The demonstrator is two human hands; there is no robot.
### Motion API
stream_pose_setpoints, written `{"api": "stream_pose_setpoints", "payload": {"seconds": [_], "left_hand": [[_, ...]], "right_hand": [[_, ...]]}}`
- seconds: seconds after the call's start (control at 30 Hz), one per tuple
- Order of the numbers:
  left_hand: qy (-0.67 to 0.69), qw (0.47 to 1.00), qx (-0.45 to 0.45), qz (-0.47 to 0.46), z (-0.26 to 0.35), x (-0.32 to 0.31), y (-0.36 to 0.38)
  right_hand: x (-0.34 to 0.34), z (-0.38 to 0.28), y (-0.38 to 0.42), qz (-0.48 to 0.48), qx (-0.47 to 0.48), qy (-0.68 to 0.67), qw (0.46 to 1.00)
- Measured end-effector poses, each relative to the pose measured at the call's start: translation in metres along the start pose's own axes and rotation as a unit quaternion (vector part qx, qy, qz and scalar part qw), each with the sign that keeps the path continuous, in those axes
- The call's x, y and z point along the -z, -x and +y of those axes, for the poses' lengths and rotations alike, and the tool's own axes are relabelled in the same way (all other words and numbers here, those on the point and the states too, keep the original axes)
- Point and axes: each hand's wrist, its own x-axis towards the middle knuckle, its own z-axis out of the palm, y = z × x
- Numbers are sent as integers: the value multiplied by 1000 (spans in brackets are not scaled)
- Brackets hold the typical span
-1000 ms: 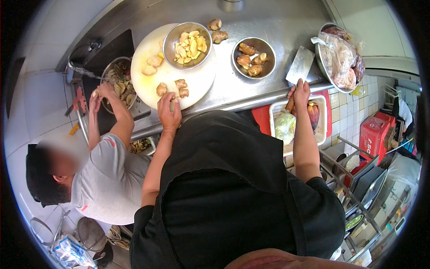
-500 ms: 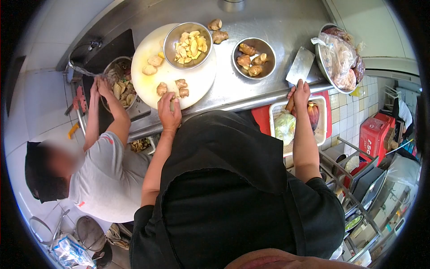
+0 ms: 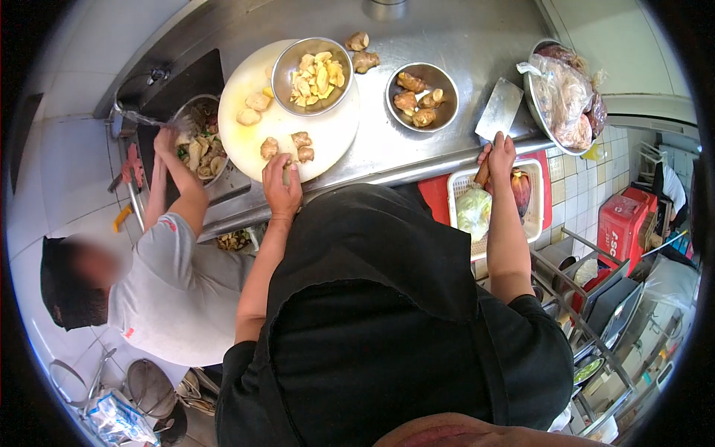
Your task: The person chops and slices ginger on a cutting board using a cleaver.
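My right hand (image 3: 500, 153) grips the handle of a cleaver (image 3: 500, 108), whose broad blade lies over the steel counter near its front edge. At the near edge of the round white cutting board (image 3: 339, 141), my left hand (image 3: 283, 190) has its fingers curled and thumb close; what sits between them is mostly hidden. Just beyond those fingertips lie several unpeeled ginger pieces (image 3: 302, 139). Peeled pieces (image 3: 249, 117) rest farther left on the board. A steel bowl of peeled yellow ginger (image 3: 322, 74) stands at the board's back, and another bowl (image 3: 392, 100) holds unpeeled ginger.
At my left a co-worker (image 3: 179, 268) reaches into a bowl of food (image 3: 202, 160) in the sink. A large bowl with bagged meat (image 3: 566, 100) stands at right. Below the counter edge is a white basket (image 3: 536, 227) with a cabbage. Two ginger knobs (image 3: 365, 61) lie behind the board.
The co-worker's head and body have shifted slightly left, and their hands have moved at the sink bowl. My own hands and the cleaver stay where they were.
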Motion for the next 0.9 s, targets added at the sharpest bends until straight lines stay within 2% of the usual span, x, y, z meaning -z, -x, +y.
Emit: {"api": "stream_pose_setpoints", "payload": {"seconds": [0.47,0.67,0.83,0.9], "left_hand": [[7,1000,9,-5,2,2,-1],[37,998,8,-45,15,18,-8],[19,991,60,-119,5,18,-17],[10,991,73,-115,6,17,-20]], "right_hand": [[-1,0,0,-3,10,1,1000],[-1,2,-2,1,2,-4,1000],[3,5,7,12,54,12,998],[4,2,19,18,51,-4,999]]}}
